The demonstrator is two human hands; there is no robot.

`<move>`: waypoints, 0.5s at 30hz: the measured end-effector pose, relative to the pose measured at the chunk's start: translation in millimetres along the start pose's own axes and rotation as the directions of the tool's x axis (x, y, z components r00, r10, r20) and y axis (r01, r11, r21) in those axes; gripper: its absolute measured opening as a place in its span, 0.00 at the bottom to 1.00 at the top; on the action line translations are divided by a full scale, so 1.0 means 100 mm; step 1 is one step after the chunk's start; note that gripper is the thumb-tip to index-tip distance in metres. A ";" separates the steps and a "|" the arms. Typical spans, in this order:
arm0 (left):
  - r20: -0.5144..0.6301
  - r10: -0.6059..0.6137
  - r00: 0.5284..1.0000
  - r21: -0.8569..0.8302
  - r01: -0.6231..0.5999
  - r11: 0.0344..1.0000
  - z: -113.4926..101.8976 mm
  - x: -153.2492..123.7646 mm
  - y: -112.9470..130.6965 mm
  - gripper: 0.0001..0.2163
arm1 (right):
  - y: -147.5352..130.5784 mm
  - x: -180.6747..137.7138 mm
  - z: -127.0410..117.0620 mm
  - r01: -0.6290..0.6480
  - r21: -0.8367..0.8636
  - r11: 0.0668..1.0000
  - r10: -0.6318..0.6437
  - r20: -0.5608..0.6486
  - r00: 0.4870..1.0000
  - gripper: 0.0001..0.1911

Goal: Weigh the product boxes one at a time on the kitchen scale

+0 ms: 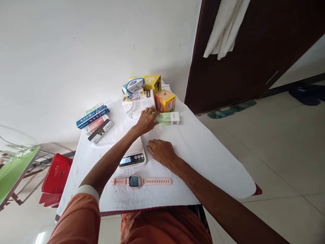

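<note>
My left hand (147, 120) reaches over the white digital kitchen scale (132, 160) to a long green and white carton (167, 118). Its thumb and fingers close around the carton's left end, which they partly hide. Loosely curled, my right hand (162, 151) rests on the cloth just right of the scale, with nothing visible in it. The scale's display is lit, and my left forearm covers part of its platform. Nearer to me, a pink-strapped smartwatch (134, 181) lies stretched out flat.
Behind my left hand stand a white box (142, 104), an orange carton (165, 101), a yellow box (153, 83) and a blue-white soap pack (133, 86). Several flat cartons (92, 116) are piled at left. A red stool (56, 174) stands beside the white-clothed table (210, 162).
</note>
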State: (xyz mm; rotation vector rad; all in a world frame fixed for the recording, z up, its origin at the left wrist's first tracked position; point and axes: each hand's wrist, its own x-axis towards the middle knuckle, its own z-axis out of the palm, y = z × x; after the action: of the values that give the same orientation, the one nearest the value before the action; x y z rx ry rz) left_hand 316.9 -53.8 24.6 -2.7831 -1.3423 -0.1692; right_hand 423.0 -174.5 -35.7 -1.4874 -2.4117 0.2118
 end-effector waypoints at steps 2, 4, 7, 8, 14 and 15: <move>-0.061 0.020 0.998 0.025 -0.019 1.000 -0.05 -0.15 -0.04 0.20 | 0.00 0.01 0.02 -0.006 0.004 1.000 0.006 0.004 1.000 0.17; -0.115 0.016 0.993 0.021 -0.014 1.000 -0.12 -0.34 -0.16 0.22 | 0.00 0.01 0.04 -0.015 -0.003 1.000 0.015 -0.003 1.000 0.17; -0.186 -0.120 0.975 -0.002 0.122 0.993 -0.22 -0.73 -0.54 0.22 | 0.01 0.01 0.08 -0.019 -0.025 1.000 0.018 -0.031 0.999 0.18; -0.204 -0.195 0.959 -0.011 0.197 0.980 -0.24 -0.88 -0.71 0.21 | 0.02 0.01 0.09 -0.018 -0.028 0.999 0.017 -0.041 0.999 0.19; -0.188 -0.694 0.695 0.003 0.707 0.707 -0.26 -1.83 -1.56 0.19 | 0.04 0.02 0.15 -0.031 -0.015 0.999 0.029 -0.090 0.996 0.19; -0.156 -0.750 0.642 0.010 0.761 0.649 -0.25 -1.95 -1.63 0.19 | 0.05 0.02 0.16 -0.029 -0.008 1.000 0.028 -0.104 0.994 0.19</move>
State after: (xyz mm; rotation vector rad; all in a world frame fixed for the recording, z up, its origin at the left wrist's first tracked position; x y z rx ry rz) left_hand 67.2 -106.4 25.0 -1.8996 -2.3223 -0.3177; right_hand 420.7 -170.0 -52.2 -1.4994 -2.3143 0.1255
